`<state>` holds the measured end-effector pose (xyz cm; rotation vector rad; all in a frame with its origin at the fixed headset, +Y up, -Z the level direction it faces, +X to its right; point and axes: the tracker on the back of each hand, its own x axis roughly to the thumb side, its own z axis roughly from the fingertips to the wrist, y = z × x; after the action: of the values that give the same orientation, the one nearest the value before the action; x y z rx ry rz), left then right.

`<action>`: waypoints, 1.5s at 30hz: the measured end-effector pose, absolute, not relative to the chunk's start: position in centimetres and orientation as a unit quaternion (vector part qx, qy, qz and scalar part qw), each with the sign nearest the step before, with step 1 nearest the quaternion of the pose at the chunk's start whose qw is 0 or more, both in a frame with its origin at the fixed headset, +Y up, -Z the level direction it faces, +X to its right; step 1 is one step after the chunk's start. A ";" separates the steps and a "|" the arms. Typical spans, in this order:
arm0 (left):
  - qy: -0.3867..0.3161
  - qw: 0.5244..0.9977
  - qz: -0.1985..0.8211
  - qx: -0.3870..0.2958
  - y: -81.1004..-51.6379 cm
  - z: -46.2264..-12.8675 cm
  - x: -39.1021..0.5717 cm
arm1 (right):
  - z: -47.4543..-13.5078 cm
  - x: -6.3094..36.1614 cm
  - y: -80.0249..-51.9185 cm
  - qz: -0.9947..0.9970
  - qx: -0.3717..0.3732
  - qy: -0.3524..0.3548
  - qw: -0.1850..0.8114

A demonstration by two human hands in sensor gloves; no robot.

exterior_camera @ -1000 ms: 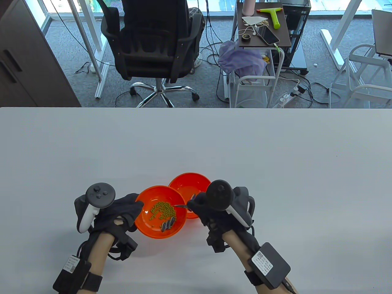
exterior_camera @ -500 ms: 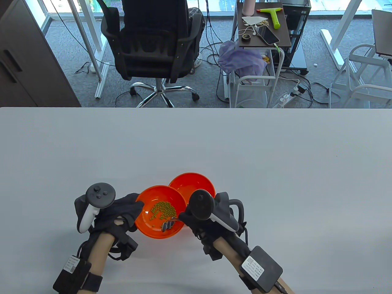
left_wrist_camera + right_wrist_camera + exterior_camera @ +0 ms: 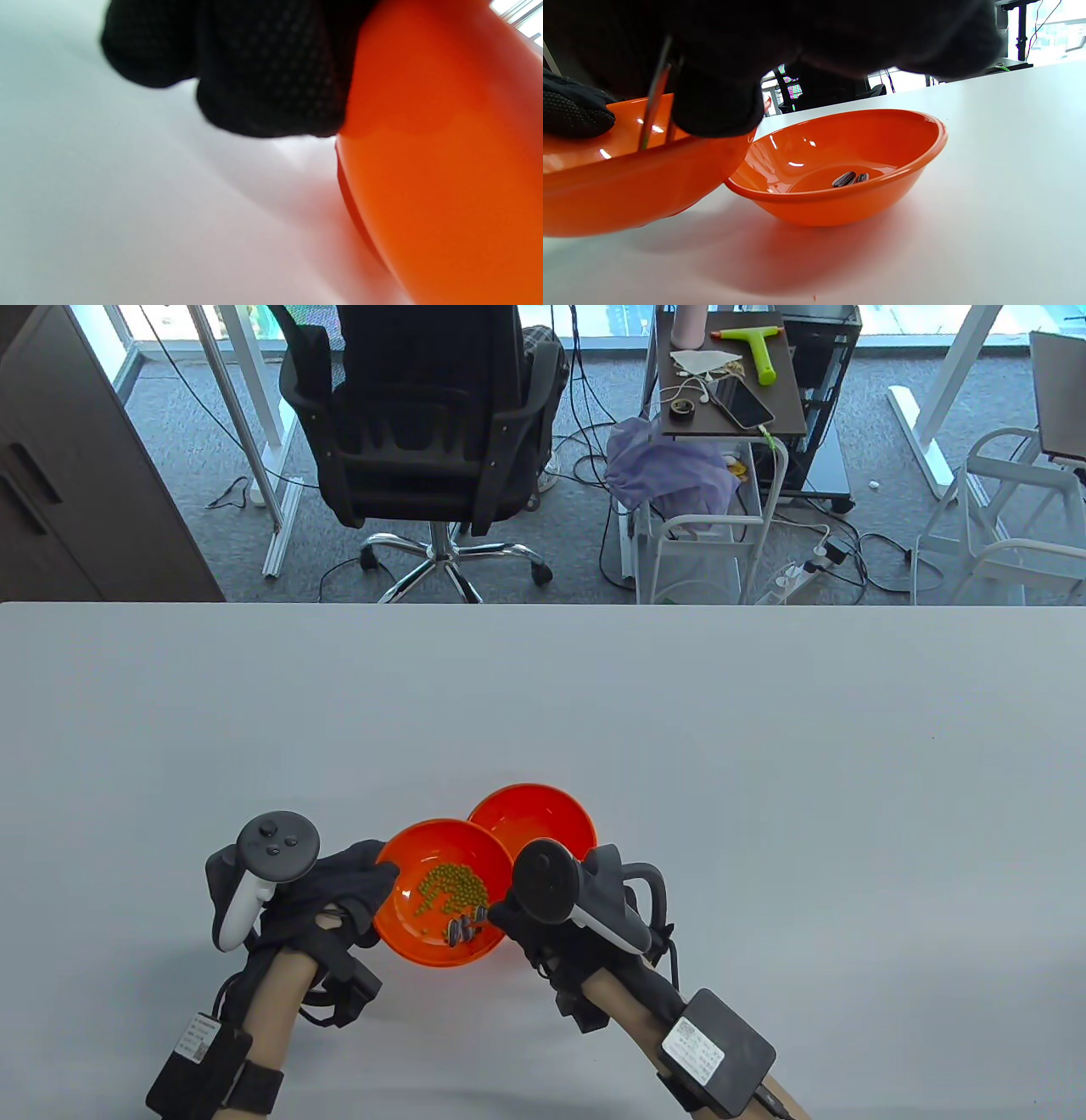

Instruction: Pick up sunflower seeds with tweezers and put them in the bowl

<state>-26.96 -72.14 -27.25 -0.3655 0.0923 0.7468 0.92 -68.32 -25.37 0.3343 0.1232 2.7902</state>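
The near orange bowl (image 3: 399,933) is tilted and holds green peas (image 3: 450,886) and several striped sunflower seeds (image 3: 462,931). My left hand (image 3: 369,886) grips its left rim; its fingers (image 3: 263,63) lie against the bowl's outer wall (image 3: 445,169). My right hand (image 3: 509,914) holds metal tweezers (image 3: 654,106), whose tips reach down into the near bowl (image 3: 628,190) at the seeds. Whether the tips hold a seed is hidden. The far orange bowl (image 3: 543,810) stands behind, touching the near one. It also shows in the right wrist view (image 3: 903,169), with two seeds (image 3: 845,178) inside.
The white table (image 3: 764,780) stretches wide beyond and to both sides of the bowls. An office chair (image 3: 424,432) and a cart (image 3: 721,415) stand past the table's far edge.
My right hand has moved left and toward me, from over the far bowl to the near bowl. The tweezer tips now sit at the seeds there. The left hand has not moved.
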 end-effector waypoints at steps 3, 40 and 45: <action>0.045 0.913 0.364 -0.178 -72.1 -27.2 -27.0 | -25.6 1.2 -68.4 0.977 0.113 0.048 0.176; 0.049 0.913 0.364 -0.178 -72.1 -27.2 -27.1 | -29.3 8.6 -69.6 0.960 -0.041 0.022 0.277; 0.048 0.913 0.364 -0.178 -72.1 -27.2 -27.1 | -29.5 8.4 -70.6 0.966 -0.044 0.032 0.253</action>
<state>-27.09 -72.09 -27.24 -0.3670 0.0994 0.7488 8.39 -70.58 -29.47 -0.1198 0.0883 2.6267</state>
